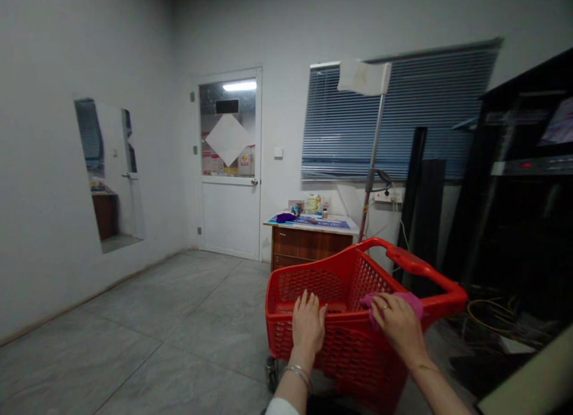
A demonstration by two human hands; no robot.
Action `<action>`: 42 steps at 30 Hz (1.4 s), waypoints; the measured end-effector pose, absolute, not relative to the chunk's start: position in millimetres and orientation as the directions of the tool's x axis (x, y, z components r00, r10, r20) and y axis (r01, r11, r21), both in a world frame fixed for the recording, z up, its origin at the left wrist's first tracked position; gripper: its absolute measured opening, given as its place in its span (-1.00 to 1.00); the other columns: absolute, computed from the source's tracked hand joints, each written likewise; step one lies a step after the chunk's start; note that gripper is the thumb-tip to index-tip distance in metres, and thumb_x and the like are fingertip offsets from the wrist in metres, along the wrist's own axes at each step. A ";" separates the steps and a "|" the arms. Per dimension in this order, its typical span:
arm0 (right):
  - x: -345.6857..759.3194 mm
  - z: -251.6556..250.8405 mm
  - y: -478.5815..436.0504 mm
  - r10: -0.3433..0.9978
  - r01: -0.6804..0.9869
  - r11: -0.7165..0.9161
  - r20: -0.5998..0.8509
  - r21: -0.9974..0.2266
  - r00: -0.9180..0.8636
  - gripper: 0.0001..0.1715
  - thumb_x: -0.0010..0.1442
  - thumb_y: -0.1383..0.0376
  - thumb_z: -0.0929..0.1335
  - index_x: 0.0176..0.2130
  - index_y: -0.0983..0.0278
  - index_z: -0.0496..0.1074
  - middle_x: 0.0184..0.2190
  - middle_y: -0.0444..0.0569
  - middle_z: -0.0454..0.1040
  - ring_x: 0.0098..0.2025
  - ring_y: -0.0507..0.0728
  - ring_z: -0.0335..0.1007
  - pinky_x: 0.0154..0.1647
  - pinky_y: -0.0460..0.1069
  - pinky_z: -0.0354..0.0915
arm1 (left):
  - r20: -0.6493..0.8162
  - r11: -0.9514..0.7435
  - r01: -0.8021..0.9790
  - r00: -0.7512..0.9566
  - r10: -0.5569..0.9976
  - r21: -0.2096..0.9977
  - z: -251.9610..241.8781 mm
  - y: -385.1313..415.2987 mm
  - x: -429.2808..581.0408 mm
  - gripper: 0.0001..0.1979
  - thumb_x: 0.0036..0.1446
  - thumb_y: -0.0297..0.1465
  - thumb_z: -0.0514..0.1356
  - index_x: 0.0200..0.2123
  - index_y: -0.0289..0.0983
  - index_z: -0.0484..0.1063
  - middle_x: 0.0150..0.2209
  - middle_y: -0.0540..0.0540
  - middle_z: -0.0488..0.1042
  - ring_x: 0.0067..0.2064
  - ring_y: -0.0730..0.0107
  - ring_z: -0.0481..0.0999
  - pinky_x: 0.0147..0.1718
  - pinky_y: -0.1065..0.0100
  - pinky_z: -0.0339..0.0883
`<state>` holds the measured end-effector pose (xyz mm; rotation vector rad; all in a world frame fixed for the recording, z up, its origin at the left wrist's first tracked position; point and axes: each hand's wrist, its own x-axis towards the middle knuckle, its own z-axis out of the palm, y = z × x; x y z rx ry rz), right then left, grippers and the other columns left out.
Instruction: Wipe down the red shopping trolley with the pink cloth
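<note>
A red plastic shopping cart with lattice sides stands in front of me, its handle to the right. My right hand presses a pink cloth onto the cart's near rim, fingers bent over it; part of the cloth is hidden under the palm. At the same rim, further left, my left hand lies with fingers stretched out and thumb apart, holding nothing. Inside the basket I see only red plastic walls and floor.
Behind the cart is a brown cabinet with a purple cloth and small bottles on top. A white door is shut. At right stand a dark rack and yellow cable. Grey floor extends left.
</note>
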<state>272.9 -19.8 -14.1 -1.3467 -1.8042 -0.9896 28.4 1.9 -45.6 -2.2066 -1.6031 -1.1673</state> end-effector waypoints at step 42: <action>208.2 14.2 -46.1 0.395 0.986 0.131 0.907 0.104 -0.148 -0.79 0.28 0.24 0.29 -0.22 0.27 0.49 -0.22 0.00 0.49 -0.15 0.13 0.31 -0.05 0.04 0.16 | 0.685 -0.297 0.915 0.031 0.728 0.274 -43.9 -13.3 -59.8 -0.63 0.34 -0.40 -0.05 -0.01 -0.20 0.53 0.08 -0.07 0.50 0.24 0.13 0.32 0.17 0.02 0.22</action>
